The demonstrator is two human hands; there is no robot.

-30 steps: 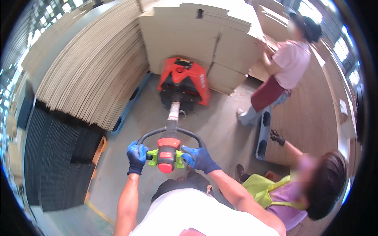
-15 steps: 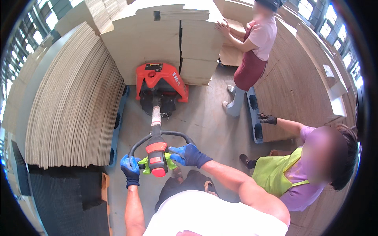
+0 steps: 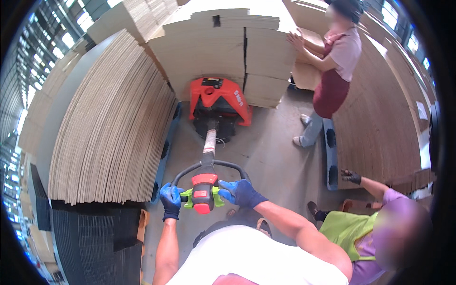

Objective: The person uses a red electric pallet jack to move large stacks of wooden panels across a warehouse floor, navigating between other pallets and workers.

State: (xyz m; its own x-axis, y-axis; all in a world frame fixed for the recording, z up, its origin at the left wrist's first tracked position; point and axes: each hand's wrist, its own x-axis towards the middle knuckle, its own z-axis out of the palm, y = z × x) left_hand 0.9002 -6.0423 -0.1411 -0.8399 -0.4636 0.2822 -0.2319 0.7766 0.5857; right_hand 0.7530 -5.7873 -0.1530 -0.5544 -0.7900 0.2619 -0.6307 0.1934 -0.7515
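A red electric pallet jack (image 3: 223, 97) stands in front of me, its body up against a tall load of pale cardboard sheets (image 3: 204, 59). Its tiller, a black loop with a red and black control head (image 3: 203, 190) and lime-green levers, reaches back toward me. My left hand (image 3: 171, 198), in a blue and black glove, is closed round the left grip beside the green lever. The matching gloved right hand (image 3: 241, 192) wraps the right side of the loop, thumb and fingers pointing toward the control head. The undersides of both grips are hidden.
Upright cardboard sheets (image 3: 107, 128) on a blue pallet line the left, with black sheets (image 3: 90, 247) nearer me. At the right, a brown stack (image 3: 375, 123) stands on another blue pallet (image 3: 330, 152). One co-worker (image 3: 332, 90) touches the load; another in a lime apron (image 3: 344, 232) is close by.
The pallet jack, load and stacks sit farther right in the picture. The co-worker in the lime apron appears lower and nearer my right side. Both my hands keep their hold on the tiller.
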